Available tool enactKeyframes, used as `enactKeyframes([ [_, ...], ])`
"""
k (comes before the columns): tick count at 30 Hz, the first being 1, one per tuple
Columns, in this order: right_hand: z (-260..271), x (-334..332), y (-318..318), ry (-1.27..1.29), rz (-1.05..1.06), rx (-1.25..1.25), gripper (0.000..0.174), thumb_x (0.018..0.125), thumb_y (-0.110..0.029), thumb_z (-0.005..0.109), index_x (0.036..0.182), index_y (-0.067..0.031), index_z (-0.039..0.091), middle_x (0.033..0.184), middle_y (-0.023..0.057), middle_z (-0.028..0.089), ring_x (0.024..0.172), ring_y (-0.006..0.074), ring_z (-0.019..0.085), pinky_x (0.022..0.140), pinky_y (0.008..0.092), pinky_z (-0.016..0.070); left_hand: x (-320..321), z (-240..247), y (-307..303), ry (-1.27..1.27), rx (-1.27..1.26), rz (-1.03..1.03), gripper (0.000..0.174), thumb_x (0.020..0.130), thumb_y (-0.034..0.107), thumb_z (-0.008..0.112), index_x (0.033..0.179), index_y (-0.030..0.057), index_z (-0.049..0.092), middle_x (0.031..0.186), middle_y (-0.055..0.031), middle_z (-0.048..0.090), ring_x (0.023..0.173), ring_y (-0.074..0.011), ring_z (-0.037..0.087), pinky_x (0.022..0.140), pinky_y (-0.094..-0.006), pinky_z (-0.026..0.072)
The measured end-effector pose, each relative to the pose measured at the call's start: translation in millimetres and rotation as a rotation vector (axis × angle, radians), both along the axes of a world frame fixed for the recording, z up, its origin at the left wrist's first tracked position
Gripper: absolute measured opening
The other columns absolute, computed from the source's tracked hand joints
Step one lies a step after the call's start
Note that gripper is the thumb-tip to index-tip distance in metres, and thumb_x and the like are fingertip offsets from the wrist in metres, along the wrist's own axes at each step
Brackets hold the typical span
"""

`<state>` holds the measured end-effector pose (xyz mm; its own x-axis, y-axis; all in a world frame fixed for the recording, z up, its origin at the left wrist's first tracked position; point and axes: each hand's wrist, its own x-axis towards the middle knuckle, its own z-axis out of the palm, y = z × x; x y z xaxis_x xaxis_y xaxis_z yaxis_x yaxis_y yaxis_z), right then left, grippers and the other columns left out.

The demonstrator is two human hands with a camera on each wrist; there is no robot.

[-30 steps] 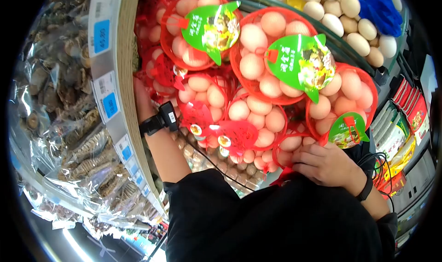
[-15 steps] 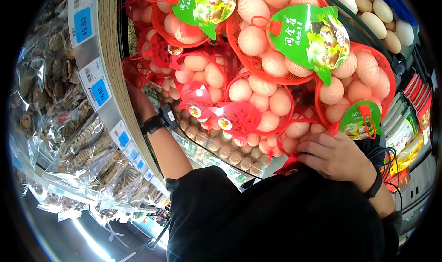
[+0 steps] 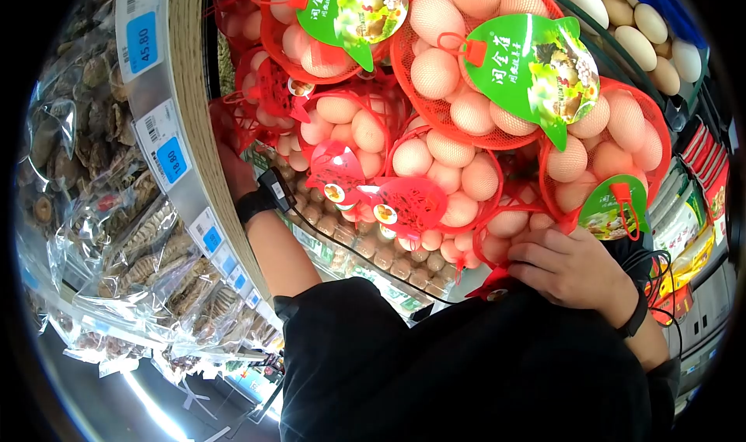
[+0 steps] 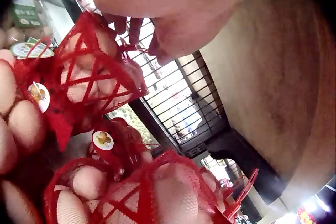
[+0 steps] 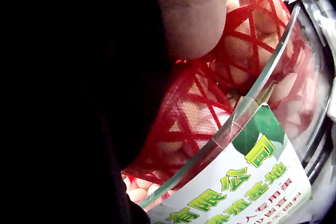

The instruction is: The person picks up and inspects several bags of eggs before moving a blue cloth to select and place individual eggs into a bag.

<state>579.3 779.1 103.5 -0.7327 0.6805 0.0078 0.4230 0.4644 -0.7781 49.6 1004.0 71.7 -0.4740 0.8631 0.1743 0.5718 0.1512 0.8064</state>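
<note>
In the head view my left hand (image 3: 235, 174) is in shadow beside the wooden shelf edge, next to a red net bag. The left wrist view shows its fingers bent down at the top of a red net bag of eggs (image 4: 89, 74), with the thumb by the bag's red loop. My right hand (image 3: 571, 269) grips the red netting of another bag of eggs (image 3: 509, 223) at the front right, fingers curled over it. In the right wrist view one finger (image 5: 194, 19) lies against the red net bag (image 5: 189, 111), and a dark sleeve hides much of that view.
Round red net baskets of eggs with green tags (image 3: 536, 73) fill the middle. Trays of eggs (image 3: 365, 248) lie below. A shelf (image 3: 194, 76) with price labels and bagged dried goods borders the left. A glass rim (image 5: 268, 69) curves along the right, and a cable (image 3: 350, 248) trails between my arms.
The head view has shifted, bringing the bags closer. My left hand sits slightly lower along the shelf edge, and more egg trays show beside it. My right hand keeps its grip on the netting.
</note>
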Motion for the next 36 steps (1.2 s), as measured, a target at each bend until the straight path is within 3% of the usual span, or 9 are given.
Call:
enactKeyframes([
  [4,0,0,0,0.007,-0.014,-0.024,0.019,0.079,-0.021,0.058,0.097,-0.0200,0.064,0.112,-0.0084,0.059,0.102,0.0111,0.054,0.083,0.0259,0.0434,-60,-14,3,0.085,-0.036,-0.043,0.022,0.095,0.023,0.053,0.102,0.0018,0.058,0.102,-0.0083,0.061,0.089,-0.0204,0.059,0.081,-0.0341,0.0505],
  [6,0,-2,-1,0.009,-0.019,-0.019,0.018,0.079,-0.021,0.058,0.097,-0.0200,0.064,0.111,-0.0084,0.059,0.102,0.0112,0.054,0.083,0.0260,0.0435,-101,-21,5,0.923,-0.159,-0.232,0.027,0.096,0.023,0.053,0.111,0.0009,0.057,0.105,-0.0098,0.062,0.095,-0.0207,0.060,0.082,-0.0335,0.0505],
  [9,0,-2,0,0.005,-0.018,-0.020,0.018,0.079,-0.022,0.059,0.096,-0.0199,0.065,0.111,-0.0081,0.059,0.100,0.0116,0.054,0.083,0.0263,0.0435,-97,-17,-13,1.200,-0.099,-0.305,0.028,0.096,0.014,0.051,0.120,-0.0007,0.052,0.117,-0.0122,0.059,0.106,-0.0218,0.059,0.088,-0.0323,0.0501],
  [16,1,-5,2,0.067,-0.039,-0.056,0.020,0.074,-0.014,0.067,0.094,-0.0169,0.067,0.106,-0.0047,0.061,0.099,0.0163,0.057,0.081,0.0320,0.0450,-76,-21,-30,0.866,-0.204,-0.190,0.042,0.094,0.001,0.049,0.135,-0.0037,0.040,0.132,-0.0158,0.051,0.121,-0.0244,0.054,0.104,-0.0365,0.0427],
  [24,6,-7,7,0.048,-0.039,-0.035,0.016,0.076,-0.016,0.065,0.091,-0.0149,0.067,0.109,-0.0042,0.061,0.101,0.0147,0.058,0.079,0.0295,0.0452,3,19,-34,1.270,-0.332,-0.121,0.032,0.098,0.019,0.048,0.124,0.0021,0.055,0.120,-0.0226,0.060,0.109,-0.0390,0.058,0.094,-0.0418,0.0469],
  [26,7,-7,8,0.052,-0.031,-0.041,0.017,0.075,-0.015,0.065,0.092,-0.0143,0.067,0.109,-0.0039,0.062,0.101,0.0149,0.058,0.079,0.0298,0.0452,-25,8,-26,1.211,-0.113,-0.306,0.029,0.096,0.018,0.049,0.118,0.0034,0.061,0.108,-0.0213,0.065,0.098,-0.0390,0.063,0.085,-0.0450,0.0499],
  [29,6,-9,7,0.040,-0.029,-0.027,0.017,0.075,-0.014,0.065,0.092,-0.0140,0.067,0.109,-0.0035,0.062,0.102,0.0157,0.058,0.080,0.0305,0.0451,-23,9,-35,1.687,0.281,-0.283,0.024,0.094,0.017,0.051,0.108,0.0054,0.067,0.096,-0.0203,0.067,0.090,-0.0372,0.065,0.077,-0.0465,0.0505],
  [31,4,-9,5,0.050,-0.043,-0.043,0.026,0.072,-0.012,0.070,0.097,-0.0158,0.066,0.107,-0.0049,0.061,0.102,0.0180,0.056,0.077,0.0340,0.0432,10,30,-40,1.540,-0.311,-0.126,0.020,0.090,0.016,0.055,0.101,0.0059,0.068,0.091,-0.0163,0.068,0.090,-0.0322,0.064,0.078,-0.0436,0.0492],
  [36,3,-9,3,0.037,-0.051,-0.034,0.025,0.072,-0.012,0.070,0.096,-0.0160,0.066,0.106,-0.0051,0.060,0.101,0.0180,0.056,0.076,0.0338,0.0432,53,49,-31,1.366,-0.322,-0.015,0.018,0.089,0.015,0.056,0.100,0.0056,0.068,0.091,-0.0151,0.068,0.087,-0.0311,0.064,0.077,-0.0425,0.0493],
])
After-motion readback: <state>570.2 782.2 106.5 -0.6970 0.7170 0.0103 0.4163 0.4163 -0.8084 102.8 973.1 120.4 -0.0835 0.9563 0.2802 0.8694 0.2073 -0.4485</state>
